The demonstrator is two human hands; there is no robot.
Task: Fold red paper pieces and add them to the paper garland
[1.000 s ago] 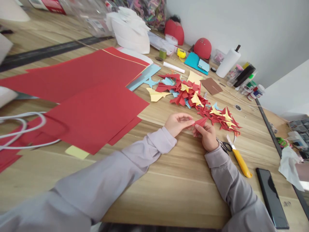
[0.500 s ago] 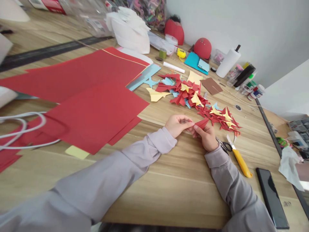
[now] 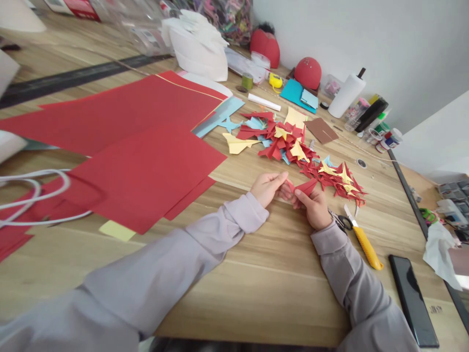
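The person's left hand and right hand are meeting just above the wooden tabletop, both closing on a small folded red paper. The right hand is clamping its middle between thumb and fingers, while the left hand is pinching its left end, thumb and forefinger pressed together. The folded red paper is pointing away to the right, its tip reaching in front of the pile of folded papers, where red, yellow and light blue pieces are overlapping. Beside the right wrist, dark-handled scissors are lying next to a yellow utility knife, and a black phone is resting farther right. To the left of the hands, large red sheets are overlapping, with a pale yellow slip showing at their near edge and a white cable looping across them. Beyond the pile, a brown card is lying flat, and farther back a yellow tape measure is sitting near blue paper, while a white roll is standing near the wall
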